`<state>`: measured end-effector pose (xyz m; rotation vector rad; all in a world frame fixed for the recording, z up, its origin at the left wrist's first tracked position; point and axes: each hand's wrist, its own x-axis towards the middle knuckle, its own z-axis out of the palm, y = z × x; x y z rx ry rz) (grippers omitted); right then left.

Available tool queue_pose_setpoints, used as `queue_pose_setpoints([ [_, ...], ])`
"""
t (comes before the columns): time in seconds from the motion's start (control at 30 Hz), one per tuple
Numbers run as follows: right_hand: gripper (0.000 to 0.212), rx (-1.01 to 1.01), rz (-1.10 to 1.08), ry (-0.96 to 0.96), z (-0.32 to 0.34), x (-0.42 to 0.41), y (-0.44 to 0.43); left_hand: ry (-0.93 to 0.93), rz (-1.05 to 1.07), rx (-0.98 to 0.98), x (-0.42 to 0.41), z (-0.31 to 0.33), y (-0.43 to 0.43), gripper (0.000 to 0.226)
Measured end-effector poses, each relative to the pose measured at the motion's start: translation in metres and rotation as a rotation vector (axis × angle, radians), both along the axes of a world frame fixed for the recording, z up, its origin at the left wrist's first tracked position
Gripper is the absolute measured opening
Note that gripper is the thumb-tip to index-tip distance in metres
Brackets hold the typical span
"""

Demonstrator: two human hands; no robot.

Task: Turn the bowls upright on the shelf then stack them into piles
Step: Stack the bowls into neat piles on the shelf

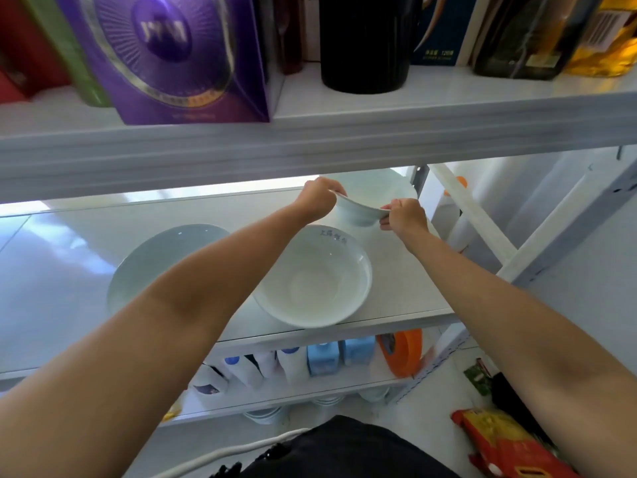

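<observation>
While both hands (319, 200) (405, 215) pinch its thin rim, a glossy round bowl (356, 210) tilts

"120" on dark blue box (444, 29), bowl (317, 277) lettering unreadable

Left forearm hides right part of pale bowl (162, 263) at left. Bowl at back (372, 186) cut by upper shelf beam (310, 150); its stance cannot be told. Fingertips of left hand (317, 201) and right hand (405, 215) hidden behind rim of held bowl (356, 212). Blue lettering inside front bowl (313, 281) blurred. Purple box (172, 56) cut by top edge. Stacked dishes (265, 414) under lowest shelf mostly hidden.
</observation>
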<state>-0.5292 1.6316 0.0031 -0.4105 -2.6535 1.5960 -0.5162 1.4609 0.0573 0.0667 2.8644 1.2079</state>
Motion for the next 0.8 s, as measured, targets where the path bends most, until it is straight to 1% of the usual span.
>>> queue_pose_setpoints([
  [0.27,0.042,0.171,0.006,0.206,0.045,0.039,-0.02,0.182,-0.042,0.025,0.041,0.016,-0.032,0.048],
  [0.43,0.039,0.225,0.037,0.265,0.054,0.079,-0.046,0.241,-0.056,0.007,0.081,0.019,-0.064,0.051],
  [0.6,0.038,0.207,0.05,0.259,0.047,0.123,-0.067,0.225,-0.049,-0.01,0.123,0.014,-0.09,0.054],
  [0.8,0.039,0.228,0.002,0.194,0.026,0.168,-0.078,0.148,-0.085,0.047,0.17,-0.004,-0.097,0.049],
])
